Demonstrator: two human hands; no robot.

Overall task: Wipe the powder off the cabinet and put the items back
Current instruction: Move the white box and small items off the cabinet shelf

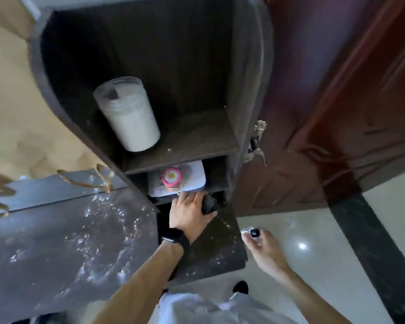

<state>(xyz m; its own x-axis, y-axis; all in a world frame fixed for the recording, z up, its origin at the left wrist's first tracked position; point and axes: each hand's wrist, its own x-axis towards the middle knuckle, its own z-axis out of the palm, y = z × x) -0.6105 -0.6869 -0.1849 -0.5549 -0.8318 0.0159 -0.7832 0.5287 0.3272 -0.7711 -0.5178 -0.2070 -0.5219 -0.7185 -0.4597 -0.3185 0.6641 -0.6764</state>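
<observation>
Wiping the lowest board [220, 244] of the cabinet [56, 94], just below the centre of the frame, with the left hand [189, 210] curled round a dark crumpled cloth [209, 203] at the back right corner. In the right hand [265, 250], lower right of the frame and outside the cabinet, a small item with a black cap [254, 233], pinched by thumb and fingers; not possible to tell what kind of item.

White powder [218, 261] scattered over the board, most of it toward the front edge and the right side. So, judging from this:

- Open the cloth a little and press it flat, not as a ball; more surface, more powder caught.
- Draw from the back corner toward the front edge in one direction, without rubbing back and forth.
- Gather the powder at the edge into the cloth, and do not push it down to the floor [290, 225].
- Keep the knuckles low: the white tray [197, 174] and the pink-capped bottle [171, 177] directly above them in the frame, on the next shelf up.
- Leave the jar [129, 115] on the upper shelf and the powdered grey counter [56, 242], left of the frame, for later.
</observation>
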